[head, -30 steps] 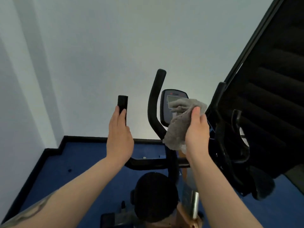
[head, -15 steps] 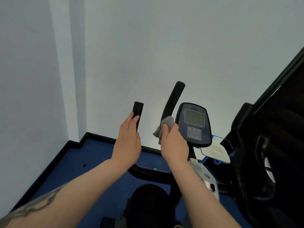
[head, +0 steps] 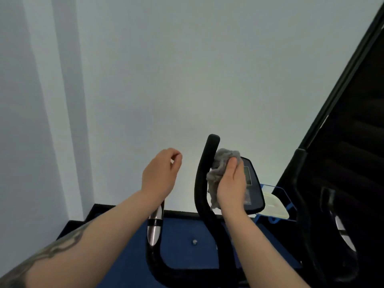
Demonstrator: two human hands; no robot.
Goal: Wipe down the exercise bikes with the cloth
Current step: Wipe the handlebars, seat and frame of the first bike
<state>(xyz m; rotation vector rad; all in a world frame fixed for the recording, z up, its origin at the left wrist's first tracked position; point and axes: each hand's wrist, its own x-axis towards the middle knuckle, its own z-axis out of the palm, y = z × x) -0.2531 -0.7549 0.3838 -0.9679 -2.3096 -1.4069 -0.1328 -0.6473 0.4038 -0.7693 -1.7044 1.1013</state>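
Right hand (head: 231, 189) wrapped around a crumpled grey cloth (head: 223, 166), fingers curled into it, pressing it against the inner side of the bike's right handlebar (head: 204, 179), a black curved upright bar. Cloth bunched between that bar and the console (head: 252, 183), hanging down a little below the palm and covering the console's left edge. Console dark, tilted, with a grey screen partly hidden behind the hand.

Left hand (head: 161, 176) raised in the air, holding nothing, fingers loosely curled with thumb and fingertips close together, clear of the left handlebar (head: 154, 227). Left handlebar just below the left wrist, black with a shiny silver sensor plate, curving down and across to the centre post at the bottom of the view.

Tattooed left forearm (head: 62, 252) coming in from lower left. Blue floor (head: 182, 231) with black skirting beneath pale walls. Blue holder with a pale tray (head: 274, 206) just right of the console. Black machine (head: 342, 183) along the right edge.
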